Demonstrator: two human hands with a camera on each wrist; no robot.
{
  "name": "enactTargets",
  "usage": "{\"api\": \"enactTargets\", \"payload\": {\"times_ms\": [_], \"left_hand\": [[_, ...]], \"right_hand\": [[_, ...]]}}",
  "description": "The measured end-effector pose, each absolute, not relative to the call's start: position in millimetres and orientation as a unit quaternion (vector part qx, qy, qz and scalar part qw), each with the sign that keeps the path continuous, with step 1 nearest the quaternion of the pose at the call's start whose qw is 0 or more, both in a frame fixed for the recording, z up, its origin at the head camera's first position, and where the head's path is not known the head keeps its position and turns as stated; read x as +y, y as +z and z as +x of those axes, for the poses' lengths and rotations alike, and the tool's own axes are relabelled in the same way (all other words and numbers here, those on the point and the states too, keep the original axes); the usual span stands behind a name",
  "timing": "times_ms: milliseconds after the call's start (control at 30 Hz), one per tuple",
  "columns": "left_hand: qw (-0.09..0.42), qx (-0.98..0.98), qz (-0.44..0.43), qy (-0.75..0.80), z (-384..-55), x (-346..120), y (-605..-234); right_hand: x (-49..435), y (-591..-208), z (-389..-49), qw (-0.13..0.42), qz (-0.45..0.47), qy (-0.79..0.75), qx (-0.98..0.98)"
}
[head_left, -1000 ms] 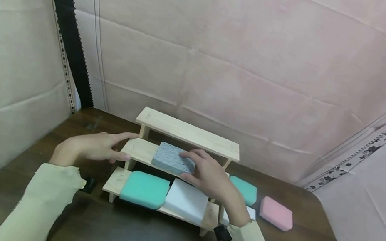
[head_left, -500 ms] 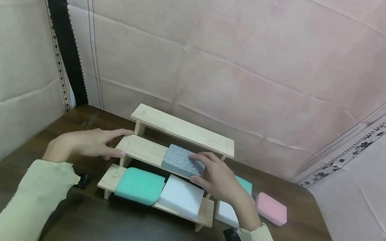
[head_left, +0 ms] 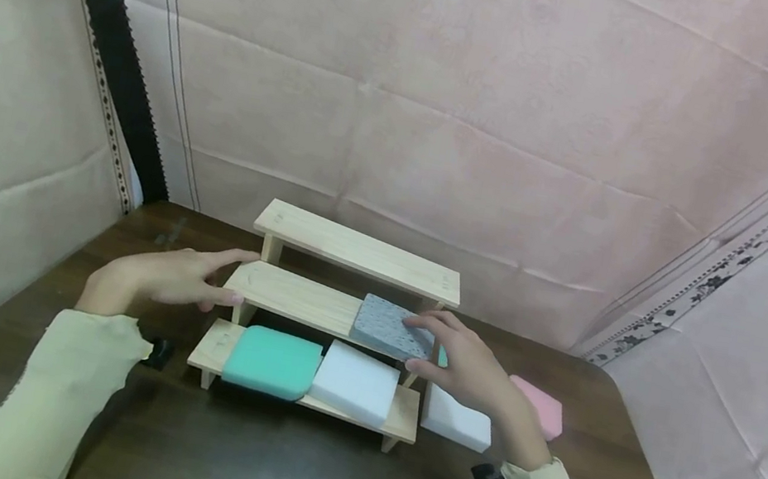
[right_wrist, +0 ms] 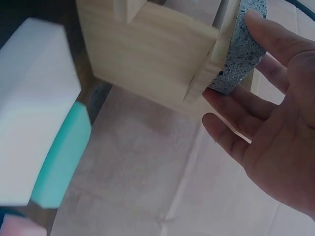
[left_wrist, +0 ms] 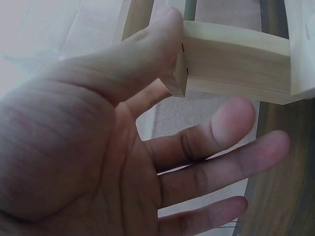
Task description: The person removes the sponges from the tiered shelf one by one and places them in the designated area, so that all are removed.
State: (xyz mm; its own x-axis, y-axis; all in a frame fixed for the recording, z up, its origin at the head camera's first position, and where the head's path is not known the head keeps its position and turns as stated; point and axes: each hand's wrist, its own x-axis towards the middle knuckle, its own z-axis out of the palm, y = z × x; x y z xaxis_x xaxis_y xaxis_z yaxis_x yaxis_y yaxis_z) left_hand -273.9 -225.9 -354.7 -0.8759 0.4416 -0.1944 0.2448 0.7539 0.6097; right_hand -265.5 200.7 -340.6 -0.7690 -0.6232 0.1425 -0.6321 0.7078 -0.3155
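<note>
A small wooden stand with three steps stands on the dark table. My left hand holds the left end of its middle step between thumb and index finger; the other fingers are spread loosely, as the left wrist view shows. On that step's right end lies a porous, speckled blue-grey sponge. My right hand pinches it, with the thumb on one side and fingers on the other. A teal sponge and a white sponge lie side by side on the bottom step.
Right of the stand, on the table, lie another white sponge and a pink sponge partly covered by my right forearm. A second teal sponge shows beside the white one in the right wrist view. A cloth backdrop rises behind.
My right hand has slid the blue-grey sponge rightward along the middle step to its right end. The left hand stays at the step's left end. The head view has shifted slightly.
</note>
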Motion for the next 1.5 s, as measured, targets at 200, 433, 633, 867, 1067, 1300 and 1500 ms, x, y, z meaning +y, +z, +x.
{"api": "enactTargets", "payload": {"times_ms": [200, 433, 633, 867, 1067, 1300, 1500], "left_hand": [[0.166, 0.923, 0.184, 0.293, -275, -227, -356], [0.168, 0.921, 0.186, 0.298, -276, -225, -357], [0.167, 0.921, 0.185, 0.3, -276, -225, -356], [0.166, 0.921, 0.188, 0.297, -276, -226, -356], [0.167, 0.919, 0.193, 0.301, -275, -225, -355], [0.164, 0.918, 0.203, 0.298, -276, -225, -357], [0.163, 0.92, 0.199, 0.296, -278, -226, -358]], "right_hand": [[215, -343, -262, 0.012, 0.323, 0.18, -0.929], [236, -344, -255, 0.012, 0.303, 0.196, -0.932], [257, -346, -250, 0.012, 0.282, 0.198, -0.939], [287, -358, -240, 0.003, 0.246, 0.193, -0.95], [315, -375, -233, 0.018, 0.245, 0.194, -0.95], [341, -398, -222, -0.008, 0.227, 0.197, -0.954], [349, -413, -214, 0.021, 0.226, 0.169, -0.959]]}}
